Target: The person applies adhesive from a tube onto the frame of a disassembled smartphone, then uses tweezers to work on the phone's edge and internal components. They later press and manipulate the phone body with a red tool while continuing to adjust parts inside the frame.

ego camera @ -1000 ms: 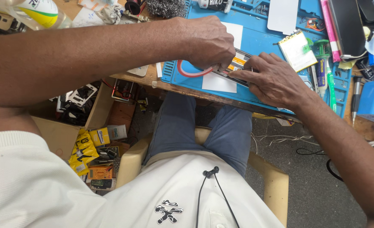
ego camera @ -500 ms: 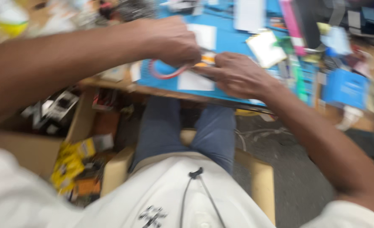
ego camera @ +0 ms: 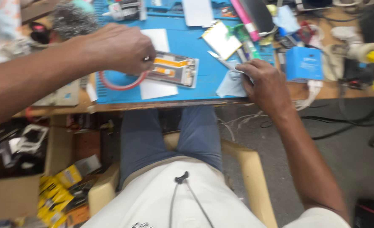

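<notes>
Worktop (ego camera: 254, 100): wooden, front edge runs across the view just above the knees; blue work mat (ego camera: 187, 42) covers its middle, and the mat's front edge sits just inside the wood edge.

Left arm crosses from the left; left hand (ego camera: 115, 48) curled, fingertips pinched down on the left end of the opened phone frame (ego camera: 174, 69). Frame lies flat on the mat, orange strip showing, partly over a white sheet (ego camera: 157, 89). A red ring (ego camera: 121, 81) lies under and in front of the left hand, touching the frame's left end.

Right hand (ego camera: 265, 82) at the mat's front right corner, fingers closed on a pale blue cloth (ego camera: 231, 84), with a thin metal blade (ego camera: 220, 60) poking out up-left. Whether the blade is gripped or just lying there: cannot tell.

Open room: bare mat between frame and right hand, also a strip behind the frame. The far side is crowded: small yellowish panel (ego camera: 223, 40), pens, blue box (ego camera: 304, 63) right of the right hand. Below the edge: plastic chair, floor cables, cardboard box with yellow packets on the left.

Versus earlier frames: both hands met on the frame; now the right hand has left it and moved right to the cloth, well apart from the frame. Left hand stays at the frame's left end.
</notes>
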The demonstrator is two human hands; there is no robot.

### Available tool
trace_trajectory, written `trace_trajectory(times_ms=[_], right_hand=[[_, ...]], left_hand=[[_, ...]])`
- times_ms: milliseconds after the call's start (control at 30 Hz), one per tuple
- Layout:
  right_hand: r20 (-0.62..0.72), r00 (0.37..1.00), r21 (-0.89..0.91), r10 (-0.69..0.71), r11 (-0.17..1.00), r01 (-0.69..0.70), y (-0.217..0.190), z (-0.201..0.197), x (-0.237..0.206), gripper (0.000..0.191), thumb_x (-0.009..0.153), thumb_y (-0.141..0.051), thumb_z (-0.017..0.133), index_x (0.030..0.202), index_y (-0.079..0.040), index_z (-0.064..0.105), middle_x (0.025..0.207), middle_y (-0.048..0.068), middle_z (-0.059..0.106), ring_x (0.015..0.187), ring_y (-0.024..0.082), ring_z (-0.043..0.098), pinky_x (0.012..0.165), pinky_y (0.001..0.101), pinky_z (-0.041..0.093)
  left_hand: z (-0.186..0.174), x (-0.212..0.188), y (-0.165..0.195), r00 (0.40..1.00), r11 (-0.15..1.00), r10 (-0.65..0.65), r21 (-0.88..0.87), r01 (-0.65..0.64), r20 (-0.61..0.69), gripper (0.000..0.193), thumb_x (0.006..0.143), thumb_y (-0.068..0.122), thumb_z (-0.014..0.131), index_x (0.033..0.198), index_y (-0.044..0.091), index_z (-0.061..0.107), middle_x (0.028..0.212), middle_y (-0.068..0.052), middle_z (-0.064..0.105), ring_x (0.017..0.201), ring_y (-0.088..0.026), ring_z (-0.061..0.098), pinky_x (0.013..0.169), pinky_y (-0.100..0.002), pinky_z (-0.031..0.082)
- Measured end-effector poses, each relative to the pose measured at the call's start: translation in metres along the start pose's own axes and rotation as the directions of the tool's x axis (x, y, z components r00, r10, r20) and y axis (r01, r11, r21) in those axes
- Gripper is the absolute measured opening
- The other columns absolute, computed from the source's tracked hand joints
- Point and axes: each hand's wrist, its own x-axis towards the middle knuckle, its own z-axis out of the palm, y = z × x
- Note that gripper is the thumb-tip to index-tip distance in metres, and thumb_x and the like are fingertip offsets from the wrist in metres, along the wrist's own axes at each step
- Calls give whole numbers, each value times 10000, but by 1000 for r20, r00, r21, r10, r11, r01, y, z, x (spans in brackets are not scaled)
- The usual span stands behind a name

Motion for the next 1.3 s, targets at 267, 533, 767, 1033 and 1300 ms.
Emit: trace_trajectory(times_ms=[267, 533, 767, 1033, 1300], right_hand=[[270, 963, -349, 21, 934, 78, -14, 14, 46, 342, 852, -18, 642, 1190, -48, 679, 1128, 203, 691, 926, 393, 709, 798, 479, 584], [339, 918, -278, 205, 954, -110, 5, 8, 61, 533, 808, -71, 777, 1322, -90, 638, 1104, 160, 737, 929, 325, 725, 805, 464, 568], [69, 988, 206, 138, 967, -149, 13, -13, 43, 690, 902, 56, 766, 1550, -15, 541, 1101, 187, 723, 972, 271, 717, 780, 372, 577], [174, 969, 452, -174, 889, 78, -3, -7, 61, 485, 882, 1, 722, 1359, -24, 642, 1129, 124, 717, 980, 187, 731, 783, 318, 621], [495, 695, 223, -520, 850, 477, -50, 3, 157, 288, 853, -79, 764, 1136, -136, 777, 1139, 74, 781, 823, 218, 779, 728, 361, 638]], left_hand=[[0, 15, 5, 999, 999, 30, -24, -31, -29, 100, 862, 163, 756, 942, 136, 811, 794, -82, 767, 658, -204, 717, 566, -388, 546], [8, 19, 3, 982, 986, 156, 70, -150, -105, 156, 847, 36, 737, 918, 140, 829, 784, -81, 770, 597, -175, 689, 495, -365, 534], [7, 21, 2, 987, 983, 152, 107, -147, -43, 167, 852, 57, 745, 977, 139, 821, 830, -86, 769, 631, -163, 689, 507, -337, 543], [-2, 20, 3, 994, 990, 106, 87, -107, 13, 136, 936, 84, 680, 1004, 80, 798, 793, -124, 754, 619, -162, 702, 500, -330, 562], [-7, 22, 12, 999, 994, 34, 104, -37, 30, 175, 882, 132, 723, 1034, 68, 780, 790, -128, 732, 630, -197, 671, 545, -369, 551]])
